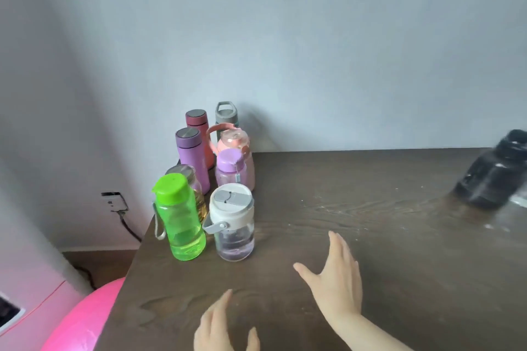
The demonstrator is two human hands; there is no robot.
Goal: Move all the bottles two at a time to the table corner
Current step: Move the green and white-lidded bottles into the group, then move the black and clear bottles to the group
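Observation:
Several bottles stand clustered at the far left corner of the dark wooden table. In front are a green bottle and a clear bottle with a white lid. Behind them stand a small purple-capped bottle, a purple flask, a pink bottle with a handle, a red flask, a grey-lidded bottle and a glass jar with yellow liquid. A black bottle sits blurred at the far right. My left hand and my right hand hover open above the table, empty.
A grey wall runs behind the table. A wall socket with a cable is left of the table, low down. A bright pink rounded object lies below the table's left edge.

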